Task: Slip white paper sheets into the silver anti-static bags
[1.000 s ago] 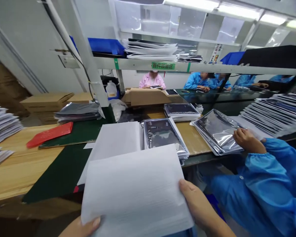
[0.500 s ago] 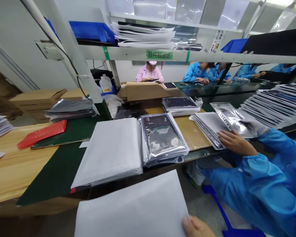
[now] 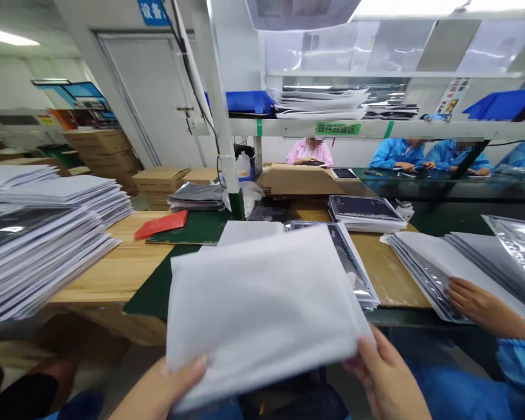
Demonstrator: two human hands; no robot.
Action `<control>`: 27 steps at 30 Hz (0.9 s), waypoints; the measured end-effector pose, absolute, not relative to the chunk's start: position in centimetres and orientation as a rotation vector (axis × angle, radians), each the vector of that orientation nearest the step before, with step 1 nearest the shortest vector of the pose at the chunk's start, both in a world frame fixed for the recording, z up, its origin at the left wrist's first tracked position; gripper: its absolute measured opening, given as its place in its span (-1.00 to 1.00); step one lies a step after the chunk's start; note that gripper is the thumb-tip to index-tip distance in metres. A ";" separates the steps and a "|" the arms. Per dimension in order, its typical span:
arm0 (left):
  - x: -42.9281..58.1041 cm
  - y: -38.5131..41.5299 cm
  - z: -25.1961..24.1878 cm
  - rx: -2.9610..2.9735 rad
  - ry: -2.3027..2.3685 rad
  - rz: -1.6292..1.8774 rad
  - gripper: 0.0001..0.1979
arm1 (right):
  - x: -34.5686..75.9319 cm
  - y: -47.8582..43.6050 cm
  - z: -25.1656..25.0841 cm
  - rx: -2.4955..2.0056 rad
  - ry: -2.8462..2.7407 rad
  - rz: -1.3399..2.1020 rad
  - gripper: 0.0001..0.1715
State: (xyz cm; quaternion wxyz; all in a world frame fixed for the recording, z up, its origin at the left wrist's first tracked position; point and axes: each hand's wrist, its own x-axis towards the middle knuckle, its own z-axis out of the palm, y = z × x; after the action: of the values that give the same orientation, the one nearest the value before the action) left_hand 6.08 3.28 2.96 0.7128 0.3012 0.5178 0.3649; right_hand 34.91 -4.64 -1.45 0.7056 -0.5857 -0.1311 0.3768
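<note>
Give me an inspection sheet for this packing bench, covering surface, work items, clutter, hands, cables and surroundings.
Surface: wooden bench with a dark green mat.
Job's things: white foam sheet held above the bench edge; silver bags partly hidden behind it.
Clutter: tall sheet stack at left, red piece, cardboard boxes.
Hands: left hand and right hand grip the sheet's lower edge; a co-worker's hand rests on another bag stack.
Cables: black cable running down the post.
Surroundings: shelf overhead, seated people behind, door at left.
</note>
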 end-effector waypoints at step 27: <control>20.2 4.7 0.1 0.752 1.192 0.312 -0.71 | 43.9 3.9 0.0 -2.016 -0.983 0.473 -0.59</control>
State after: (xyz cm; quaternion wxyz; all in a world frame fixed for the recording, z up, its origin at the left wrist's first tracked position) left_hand 20.16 4.69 0.12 0.7505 0.3444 0.5457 0.1428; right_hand 43.93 3.88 -0.01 0.4119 -0.8015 -0.3908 0.1879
